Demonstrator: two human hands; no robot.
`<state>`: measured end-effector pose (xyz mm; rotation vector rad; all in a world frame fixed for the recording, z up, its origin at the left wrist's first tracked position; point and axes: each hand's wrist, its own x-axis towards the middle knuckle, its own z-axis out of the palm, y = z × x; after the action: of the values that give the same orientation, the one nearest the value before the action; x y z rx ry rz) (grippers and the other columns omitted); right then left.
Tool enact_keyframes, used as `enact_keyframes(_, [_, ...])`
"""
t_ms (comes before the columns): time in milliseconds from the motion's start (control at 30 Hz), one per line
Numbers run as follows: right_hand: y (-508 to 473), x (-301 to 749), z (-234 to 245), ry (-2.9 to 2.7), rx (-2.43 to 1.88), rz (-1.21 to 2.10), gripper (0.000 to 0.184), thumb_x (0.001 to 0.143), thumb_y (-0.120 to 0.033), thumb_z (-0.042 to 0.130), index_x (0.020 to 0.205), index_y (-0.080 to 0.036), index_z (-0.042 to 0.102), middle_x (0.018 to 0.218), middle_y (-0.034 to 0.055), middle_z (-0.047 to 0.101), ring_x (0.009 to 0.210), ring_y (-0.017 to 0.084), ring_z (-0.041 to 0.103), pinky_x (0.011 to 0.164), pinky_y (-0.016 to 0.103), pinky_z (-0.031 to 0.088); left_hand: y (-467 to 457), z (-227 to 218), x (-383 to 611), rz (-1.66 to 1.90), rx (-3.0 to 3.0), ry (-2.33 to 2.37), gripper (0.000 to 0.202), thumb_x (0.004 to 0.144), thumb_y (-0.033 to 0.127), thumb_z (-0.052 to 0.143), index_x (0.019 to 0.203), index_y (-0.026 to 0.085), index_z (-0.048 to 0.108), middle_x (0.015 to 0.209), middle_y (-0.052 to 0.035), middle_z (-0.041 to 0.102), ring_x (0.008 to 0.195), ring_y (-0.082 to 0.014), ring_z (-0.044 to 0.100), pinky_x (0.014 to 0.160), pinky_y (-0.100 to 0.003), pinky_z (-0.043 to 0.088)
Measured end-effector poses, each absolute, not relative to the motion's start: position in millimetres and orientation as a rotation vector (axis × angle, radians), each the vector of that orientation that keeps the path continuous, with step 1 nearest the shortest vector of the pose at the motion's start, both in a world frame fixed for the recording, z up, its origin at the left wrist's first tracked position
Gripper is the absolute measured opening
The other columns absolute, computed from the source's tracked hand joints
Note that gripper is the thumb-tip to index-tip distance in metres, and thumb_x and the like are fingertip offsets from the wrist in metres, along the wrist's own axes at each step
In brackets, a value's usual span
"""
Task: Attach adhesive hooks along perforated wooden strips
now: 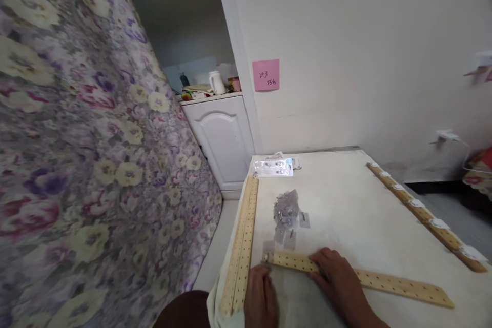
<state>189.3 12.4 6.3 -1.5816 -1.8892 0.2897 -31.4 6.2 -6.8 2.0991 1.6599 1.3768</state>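
Observation:
A long wooden strip with rows of holes (384, 283) lies across the near part of a white table (346, 200). My right hand (336, 274) rests on top of it near its left end, fingers bent and pressing down. My left hand (260, 294) is curled closed just below the strip's left end, by two more perforated strips (244, 243) along the table's left edge. What its fingers hold is hidden. A pile of small clear adhesive hooks (288, 215) lies just beyond the strip.
A clear packet of hooks (273, 167) sits at the table's far left corner. Another perforated strip with white pads (423, 214) runs along the right edge. A flowered bedspread (84, 154) fills the left. A white cabinet (223, 133) and a pink note (265, 75) stand behind.

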Motion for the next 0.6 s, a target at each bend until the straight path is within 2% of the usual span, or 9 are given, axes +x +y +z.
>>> enact_keyframes(133, [12.7, 189.4, 4.5, -1.864, -1.553, 0.299, 0.018, 0.077, -0.024, 0.062, 0.095, -0.026, 0.065, 0.095, 0.0048, 0.066, 0.086, 0.023, 0.061, 0.073, 0.036, 0.049, 8.1, -11.8, -31.6, 1.419, 2.097, 1.668, 0.017, 0.09, 0.021, 0.044, 0.094, 0.021, 0.06, 0.092, -0.0059, 0.065, 0.09, -0.0197, 0.064, 0.08, -0.033, 0.053])
enact_keyframes(233, [26.3, 191.6, 11.3, -1.823, -1.501, 0.378, 0.018, 0.085, -0.029, 0.054, 0.099, -0.025, 0.063, 0.097, 0.0053, 0.065, 0.089, 0.021, 0.061, 0.076, 0.033, 0.05, 8.9, -12.9, -32.4, 1.405, 2.13, 1.618, 0.015, 0.088, 0.02, 0.046, 0.093, 0.022, 0.06, 0.091, -0.0053, 0.065, 0.089, -0.0192, 0.064, 0.078, -0.032, 0.054])
enact_keyframes(367, [64.7, 185.3, 21.8, -1.867, -1.46, 0.349, 0.024, 0.088, -0.019, 0.043, 0.096, -0.023, 0.065, 0.091, 0.0055, 0.063, 0.088, 0.02, 0.059, 0.078, 0.032, 0.049, 9.3, -12.8, -32.0, 1.41, 2.08, 1.583, 0.017, 0.09, 0.021, 0.043, 0.092, 0.022, 0.06, 0.09, -0.0057, 0.065, 0.088, -0.019, 0.063, 0.078, -0.032, 0.053])
enact_keyframes(500, [96.1, 172.1, 21.6, -1.954, -1.449, 0.297, 0.027, 0.084, -0.011, 0.044, 0.095, -0.022, 0.066, 0.09, 0.0051, 0.062, 0.087, 0.019, 0.058, 0.076, 0.029, 0.047, 9.8, -16.7, -27.4, 1.432, 2.024, 1.569, 0.02, 0.091, 0.026, 0.041, 0.088, 0.023, 0.06, 0.085, -0.006, 0.064, 0.082, -0.0198, 0.063, 0.074, -0.032, 0.053])
enact_keyframes(600, [103.0, 167.8, 17.3, -2.01, -1.43, 0.298, 0.024, 0.084, -0.011, 0.045, 0.088, -0.02, 0.066, 0.088, 0.0042, 0.061, 0.084, 0.017, 0.057, 0.075, 0.027, 0.046, 9.7, -19.7, -24.2, 1.508, 1.952, 1.609, 0.023, 0.091, 0.03, 0.039, 0.086, 0.023, 0.061, 0.085, -0.0069, 0.064, 0.083, -0.0208, 0.062, 0.076, -0.034, 0.052])
